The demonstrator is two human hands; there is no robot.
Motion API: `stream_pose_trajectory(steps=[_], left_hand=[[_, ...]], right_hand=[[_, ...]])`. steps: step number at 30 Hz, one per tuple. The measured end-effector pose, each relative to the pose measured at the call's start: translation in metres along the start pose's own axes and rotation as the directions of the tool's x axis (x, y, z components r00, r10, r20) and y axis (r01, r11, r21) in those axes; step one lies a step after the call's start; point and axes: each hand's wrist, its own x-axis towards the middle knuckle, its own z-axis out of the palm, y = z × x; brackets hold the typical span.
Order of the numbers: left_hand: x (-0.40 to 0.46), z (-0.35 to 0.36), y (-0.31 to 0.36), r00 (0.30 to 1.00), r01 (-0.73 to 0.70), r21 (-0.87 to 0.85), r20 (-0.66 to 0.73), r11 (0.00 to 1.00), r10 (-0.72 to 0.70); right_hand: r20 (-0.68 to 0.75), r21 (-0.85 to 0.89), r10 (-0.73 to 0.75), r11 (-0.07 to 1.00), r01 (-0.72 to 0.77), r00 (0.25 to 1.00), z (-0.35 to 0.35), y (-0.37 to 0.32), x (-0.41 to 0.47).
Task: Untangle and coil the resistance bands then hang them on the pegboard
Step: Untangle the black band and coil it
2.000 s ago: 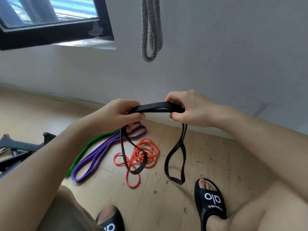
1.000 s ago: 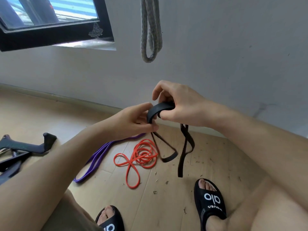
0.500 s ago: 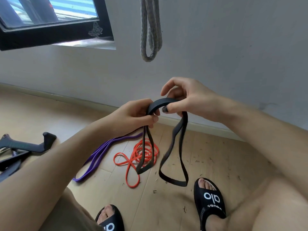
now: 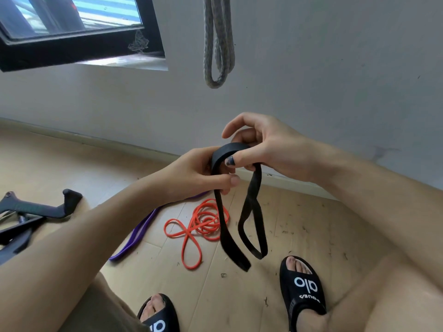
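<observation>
Head view: left hand (image 4: 196, 173) pinches the black band (image 4: 227, 224); right hand (image 4: 263, 147), fingers curled, grips its top.

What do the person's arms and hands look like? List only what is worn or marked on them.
Both forearms are bare, with no sleeves, watch or bracelet showing. The left hand shows no rings or gloves. The right hand is also ungloved, and its thumbnail carries dark, chipped nail polish. The fingers show no tape or bandages.
</observation>
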Motion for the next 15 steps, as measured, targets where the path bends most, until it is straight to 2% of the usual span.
stream_pose_trajectory(steps=[4,9,15], left_hand=[[0.001,0.002,-0.003,1.000,-0.017,0.070,-0.021,0.997,0.019],[0.006,0.013,-0.006,0.999,0.034,0.096,-0.017,0.995,-0.033],[0.008,0.013,-0.009,0.999,0.029,0.080,-0.041,0.996,-0.026]], right_hand=[[-0.026,-0.041,-0.001,0.999,0.000,1.000,0.001,-0.002,-0.001],[-0.079,-0.238,-0.058,0.971,0.038,0.995,0.001,-0.003,-0.003],[-0.110,-0.237,-0.032,0.972,0.005,0.993,-0.004,0.000,-0.001]])
